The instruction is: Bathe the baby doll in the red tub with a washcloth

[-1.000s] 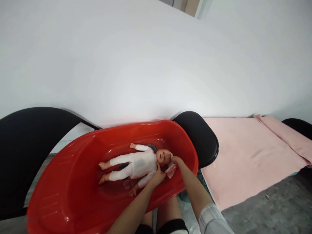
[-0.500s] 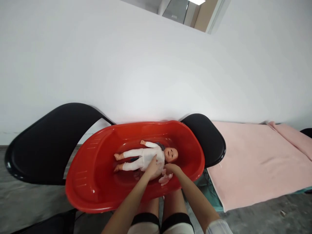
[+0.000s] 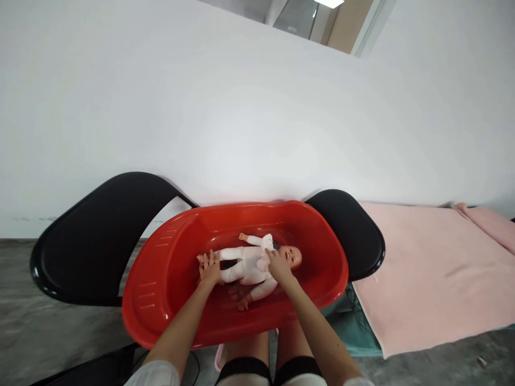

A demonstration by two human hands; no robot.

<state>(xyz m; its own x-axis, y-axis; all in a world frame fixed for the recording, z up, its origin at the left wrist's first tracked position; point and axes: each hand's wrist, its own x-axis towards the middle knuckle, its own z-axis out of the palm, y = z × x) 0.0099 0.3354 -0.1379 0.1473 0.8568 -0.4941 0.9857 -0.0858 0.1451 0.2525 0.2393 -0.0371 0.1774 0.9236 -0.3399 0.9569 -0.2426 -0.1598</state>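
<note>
The doll (image 3: 251, 264) lies on its back in the middle of the red tub (image 3: 161, 279), head toward the right end, feet toward the left; the left hand (image 3: 210, 268) rests on its legs near the feet, fingers spread flat and not clenched; the right hand (image 3: 277, 266) sits at the chest, just beside the chin, fingers curled on a small pale cloth (image 3: 266, 247) bunched there, though how firmly they grip it I cannot tell; both forearms reach in over the near rim, so the doll lies between the two hands and under them.

The doll wears a white suit covering trunk, arms and legs; head, hands and feet are bare and pinkish; one arm points up toward the far wall of the tub, the other slants down toward the near wall; the legs lie straight and close together.

The tub rests across two black chairs (image 3: 92, 241); a pink mat (image 3: 426, 268) lies to the right.
</note>
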